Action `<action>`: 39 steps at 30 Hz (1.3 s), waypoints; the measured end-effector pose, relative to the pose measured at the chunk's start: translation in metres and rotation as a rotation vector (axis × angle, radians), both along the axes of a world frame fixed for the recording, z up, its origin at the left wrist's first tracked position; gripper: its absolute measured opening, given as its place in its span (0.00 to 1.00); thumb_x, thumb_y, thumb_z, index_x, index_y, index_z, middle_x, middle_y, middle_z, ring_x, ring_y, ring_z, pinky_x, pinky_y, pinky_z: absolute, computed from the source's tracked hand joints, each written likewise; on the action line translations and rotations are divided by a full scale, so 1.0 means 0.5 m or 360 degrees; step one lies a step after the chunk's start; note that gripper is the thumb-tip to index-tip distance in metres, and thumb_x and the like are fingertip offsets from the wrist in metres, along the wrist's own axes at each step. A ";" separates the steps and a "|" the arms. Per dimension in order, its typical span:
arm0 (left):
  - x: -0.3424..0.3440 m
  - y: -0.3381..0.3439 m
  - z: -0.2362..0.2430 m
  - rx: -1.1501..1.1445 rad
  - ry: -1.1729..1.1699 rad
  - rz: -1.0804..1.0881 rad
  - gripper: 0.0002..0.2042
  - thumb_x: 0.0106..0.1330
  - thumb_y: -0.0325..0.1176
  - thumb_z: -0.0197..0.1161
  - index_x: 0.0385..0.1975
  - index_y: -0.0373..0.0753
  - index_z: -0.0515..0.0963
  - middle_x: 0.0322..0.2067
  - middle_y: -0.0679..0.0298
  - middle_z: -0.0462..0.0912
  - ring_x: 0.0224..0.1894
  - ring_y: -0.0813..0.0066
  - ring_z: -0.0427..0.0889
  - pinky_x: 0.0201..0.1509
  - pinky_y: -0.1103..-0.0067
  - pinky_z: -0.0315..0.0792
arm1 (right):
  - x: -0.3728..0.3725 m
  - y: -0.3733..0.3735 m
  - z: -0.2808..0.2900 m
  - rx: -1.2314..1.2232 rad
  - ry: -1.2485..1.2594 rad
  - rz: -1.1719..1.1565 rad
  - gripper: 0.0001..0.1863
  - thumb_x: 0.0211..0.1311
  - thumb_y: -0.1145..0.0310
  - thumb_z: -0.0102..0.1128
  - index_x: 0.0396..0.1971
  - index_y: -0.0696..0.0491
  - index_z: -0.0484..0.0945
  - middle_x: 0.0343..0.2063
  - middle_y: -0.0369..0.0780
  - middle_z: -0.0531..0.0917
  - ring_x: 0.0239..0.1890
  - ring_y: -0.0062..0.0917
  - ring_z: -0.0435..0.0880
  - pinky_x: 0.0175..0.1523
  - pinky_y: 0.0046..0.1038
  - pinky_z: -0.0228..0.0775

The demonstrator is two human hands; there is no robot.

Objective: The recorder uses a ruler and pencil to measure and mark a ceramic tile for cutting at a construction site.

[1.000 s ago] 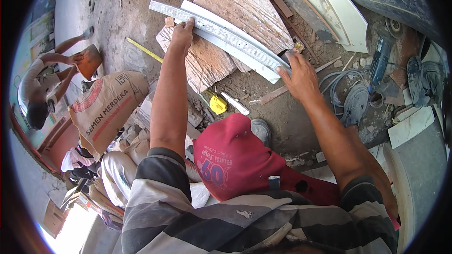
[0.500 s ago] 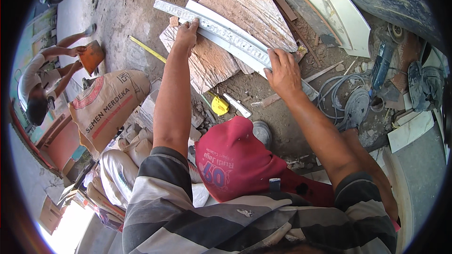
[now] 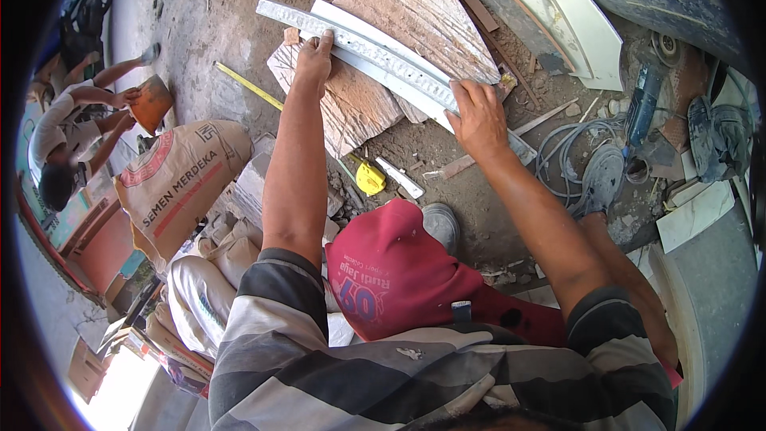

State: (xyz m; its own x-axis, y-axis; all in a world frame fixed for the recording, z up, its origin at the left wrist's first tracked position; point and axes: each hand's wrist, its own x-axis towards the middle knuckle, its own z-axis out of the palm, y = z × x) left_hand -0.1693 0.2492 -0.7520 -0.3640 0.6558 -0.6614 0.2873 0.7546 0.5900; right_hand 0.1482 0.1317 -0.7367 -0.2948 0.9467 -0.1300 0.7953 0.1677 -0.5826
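Pressing a long pale moulded strip (image 3: 383, 60) flat across weathered wooden boards (image 3: 415, 8) on the dirt ground (image 3: 471, 191).
Status, judged: strip positioned and steadied; no marking or cutting evident. Left hand (image 3: 313, 54) on its upper end, fingers together, palm down; right hand (image 3: 479, 116) gripping the lower part, fingers curled over the edge. Both arms extended. Yellow tape measure (image 3: 369, 177) lies near the boards' lower corner.

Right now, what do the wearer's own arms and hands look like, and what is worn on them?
Both arms are bare from the upper arm down. The left hand and right hand wear no gloves; no rings, watch or bands show. Short sleeves belong to a shirt with broad horizontal stripes in dark grey, pale grey and white, flecked with light specks.
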 end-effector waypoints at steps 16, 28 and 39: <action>0.018 -0.002 0.010 -0.0027 -0.0095 0.0110 0.17 0.72 0.53 0.55 0.36 0.44 0.75 0.21 0.75 0.65 0.17 0.84 0.63 0.19 0.82 0.60 | 0.007 -0.009 -0.010 0.0007 0.0028 -0.0021 0.31 0.53 0.65 0.71 0.58 0.54 0.72 0.52 0.39 0.73 0.55 0.35 0.69 0.61 0.37 0.65; 0.014 -0.002 -0.001 -0.0059 -0.0150 0.0133 0.18 0.71 0.53 0.57 0.37 0.42 0.75 0.22 0.75 0.67 0.21 0.84 0.63 0.24 0.81 0.60 | 0.011 -0.011 -0.014 0.0025 -0.0002 -0.0006 0.31 0.54 0.63 0.71 0.58 0.54 0.71 0.52 0.38 0.72 0.56 0.35 0.69 0.62 0.38 0.64; 0.012 -0.002 0.024 0.0004 -0.0156 0.0139 0.16 0.72 0.52 0.56 0.34 0.45 0.73 0.17 0.77 0.61 0.15 0.84 0.60 0.16 0.80 0.53 | 0.003 -0.010 -0.011 0.0028 0.0010 -0.0009 0.31 0.53 0.64 0.71 0.58 0.54 0.72 0.53 0.38 0.73 0.56 0.34 0.69 0.62 0.37 0.64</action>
